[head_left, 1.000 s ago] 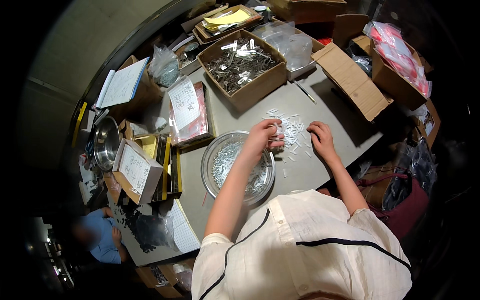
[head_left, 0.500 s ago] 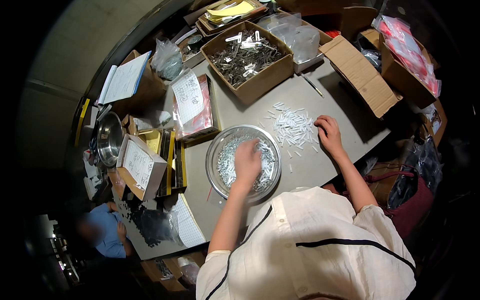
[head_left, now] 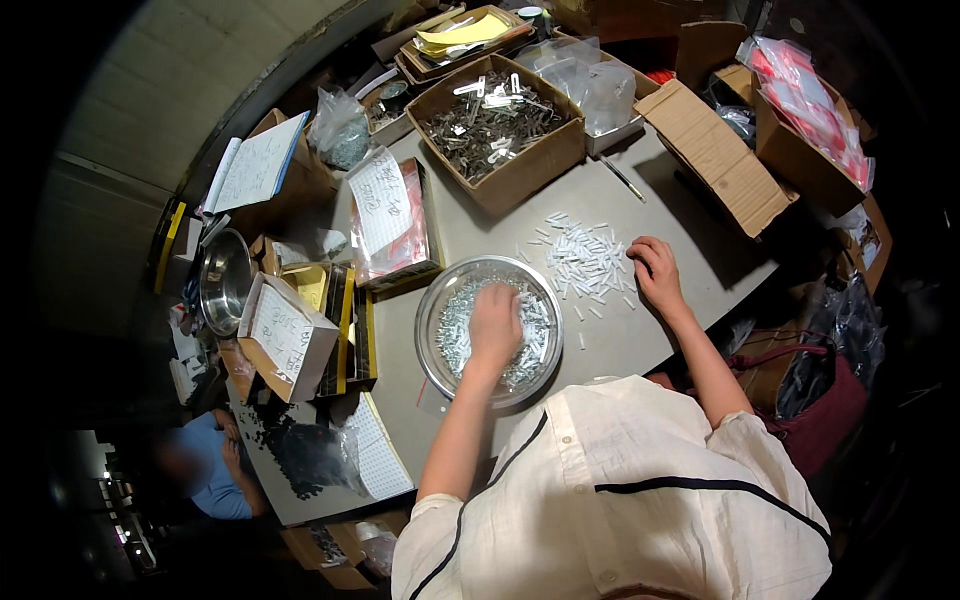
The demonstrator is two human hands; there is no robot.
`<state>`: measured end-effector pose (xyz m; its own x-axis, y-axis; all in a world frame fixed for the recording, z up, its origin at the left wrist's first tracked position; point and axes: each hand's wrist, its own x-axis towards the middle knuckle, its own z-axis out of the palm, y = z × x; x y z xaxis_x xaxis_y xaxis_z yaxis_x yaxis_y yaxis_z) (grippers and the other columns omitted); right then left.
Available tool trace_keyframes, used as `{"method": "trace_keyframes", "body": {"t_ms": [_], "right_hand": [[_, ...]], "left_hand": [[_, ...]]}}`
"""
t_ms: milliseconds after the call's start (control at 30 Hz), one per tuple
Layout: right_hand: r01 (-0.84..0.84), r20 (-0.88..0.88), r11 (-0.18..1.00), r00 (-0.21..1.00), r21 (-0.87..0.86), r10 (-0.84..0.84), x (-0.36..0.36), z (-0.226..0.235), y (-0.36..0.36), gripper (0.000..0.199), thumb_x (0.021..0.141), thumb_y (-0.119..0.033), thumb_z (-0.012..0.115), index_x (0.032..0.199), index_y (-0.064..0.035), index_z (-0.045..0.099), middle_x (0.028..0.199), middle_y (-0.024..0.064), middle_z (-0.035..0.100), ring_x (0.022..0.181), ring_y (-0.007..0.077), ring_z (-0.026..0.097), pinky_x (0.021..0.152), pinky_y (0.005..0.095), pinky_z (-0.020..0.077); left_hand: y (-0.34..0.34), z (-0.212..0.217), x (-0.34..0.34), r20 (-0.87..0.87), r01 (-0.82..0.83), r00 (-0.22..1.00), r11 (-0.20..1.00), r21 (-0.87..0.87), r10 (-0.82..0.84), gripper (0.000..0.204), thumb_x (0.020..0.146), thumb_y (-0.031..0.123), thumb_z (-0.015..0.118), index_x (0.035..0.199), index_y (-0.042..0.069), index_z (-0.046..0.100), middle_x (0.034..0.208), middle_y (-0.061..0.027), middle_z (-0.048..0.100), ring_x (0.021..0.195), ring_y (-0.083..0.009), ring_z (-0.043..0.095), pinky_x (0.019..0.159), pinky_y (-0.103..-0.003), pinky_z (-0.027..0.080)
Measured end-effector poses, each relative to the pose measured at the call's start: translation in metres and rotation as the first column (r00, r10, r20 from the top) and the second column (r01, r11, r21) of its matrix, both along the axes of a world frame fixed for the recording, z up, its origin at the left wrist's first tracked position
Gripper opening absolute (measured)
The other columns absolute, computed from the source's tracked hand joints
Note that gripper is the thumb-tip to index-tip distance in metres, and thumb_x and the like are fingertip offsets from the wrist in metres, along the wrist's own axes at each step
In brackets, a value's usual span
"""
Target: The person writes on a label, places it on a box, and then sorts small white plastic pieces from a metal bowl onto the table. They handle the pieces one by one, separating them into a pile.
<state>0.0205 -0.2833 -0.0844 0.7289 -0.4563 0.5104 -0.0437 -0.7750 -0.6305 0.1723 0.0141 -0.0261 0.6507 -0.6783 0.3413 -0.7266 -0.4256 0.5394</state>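
Note:
A round steel bowl [head_left: 424, 352] holds many small shiny metal pieces and some white ones. My left hand [head_left: 496, 326] reaches down into it, fingers curled among the pieces; what they grip, if anything, is hidden. Right of the bowl lies a loose pile of small white stick-shaped pieces [head_left: 586, 262]. At the pile's right edge my right hand [head_left: 656, 272] rests on the table, fingers loosely bent and thumb apart, with nothing visible in them.
Behind the bowl stands a cardboard box [head_left: 500, 190] of dark and white parts. A pen [head_left: 624, 179] lies nearby. Boxes with paper sheets [head_left: 380, 205] and a second steel bowl [head_left: 222, 283] crowd the left. A person in blue [head_left: 222, 480] sits at the far left.
My left hand has shifted slightly within the bowl and looks less blurred. My right hand stays beside the pile. The whole view has tilted a little. The person in blue has moved their hands.

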Motion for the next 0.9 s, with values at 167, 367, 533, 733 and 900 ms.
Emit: {"method": "trace_keyframes", "body": {"t_ms": [167, 367, 533, 733, 900], "right_hand": [[0.003, -0.006, 1.000, 1.000, 0.011, -0.003, -0.001, 0.001, 0.001, 0.020, 0.080, 0.003, 0.060, 0.097, -0.0048, 0.068, 0.109, 0.0085, 0.065, 0.101, 0.0313, 0.059, 0.090, 0.0407, 0.0486], [-0.001, -0.012, 1.000, 1.000, 0.015, 0.001, -0.001, 0.003, 0.001, 0.020, 0.080, 0.003, 0.060, 0.097, -0.0051, 0.067, 0.109, 0.0083, 0.065, 0.100, 0.0312, 0.059, 0.090, 0.0404, 0.0487], [0.001, 0.004, 1.000, 1.000, -0.002, -0.001, -0.001, 0.002, 0.001, 0.019, 0.080, 0.003, 0.060, 0.096, -0.0050, 0.067, 0.109, 0.0084, 0.064, 0.100, 0.0314, 0.059, 0.090, 0.0406, 0.0489], [0.012, 0.004, 1.000, 1.000, 0.012, -0.012, -0.001, 0.001, 0.001, 0.019, 0.080, 0.003, 0.060, 0.096, -0.0045, 0.067, 0.108, 0.0086, 0.064, 0.099, 0.0311, 0.060, 0.089, 0.0406, 0.0494], [-0.006, 0.003, 1.000, 1.000, 0.022, 0.006, 0.000, 0.001, 0.000, 0.020, 0.080, 0.004, 0.059, 0.096, -0.0046, 0.067, 0.108, 0.0086, 0.064, 0.099, 0.0308, 0.059, 0.088, 0.0405, 0.0491]], "left_hand": [[-0.001, 0.008, -0.003, 0.033, 0.034, 0.999, 0.999, 0.031, -0.035, 0.014, 0.087, 0.006, 0.069, 0.100, 0.003, 0.067, 0.112, -0.0149, 0.063, 0.106, -0.0381, 0.058, 0.089, -0.047, 0.050], [-0.006, 0.009, 0.003, 0.195, 0.074, 0.976, 0.989, 0.126, -0.098, 0.014, 0.084, 0.005, 0.069, 0.095, 0.000, 0.063, 0.113, -0.0188, 0.061, 0.103, -0.0400, 0.057, 0.089, -0.049, 0.049], [-0.005, 0.002, 0.004, 0.176, 0.121, 0.974, 0.985, 0.127, -0.142, 0.012, 0.085, 0.005, 0.065, 0.096, 0.000, 0.061, 0.112, -0.0216, 0.060, 0.103, -0.0422, 0.056, 0.088, -0.050, 0.048], [-0.001, 0.005, 0.002, -0.418, -0.262, 0.871, 0.963, 0.054, 0.260, 0.011, 0.094, 0.008, 0.066, 0.097, -0.001, 0.060, 0.083, -0.0105, 0.064, 0.076, -0.0219, 0.061, 0.072, -0.033, 0.050], [0.002, -0.007, 0.013, -0.597, -0.305, 0.777, 0.949, -0.081, 0.199, 0.016, 0.097, 0.012, 0.069, 0.103, -0.002, 0.064, 0.084, 0.0000, 0.066, 0.075, -0.0106, 0.059, 0.068, -0.027, 0.048]]}}
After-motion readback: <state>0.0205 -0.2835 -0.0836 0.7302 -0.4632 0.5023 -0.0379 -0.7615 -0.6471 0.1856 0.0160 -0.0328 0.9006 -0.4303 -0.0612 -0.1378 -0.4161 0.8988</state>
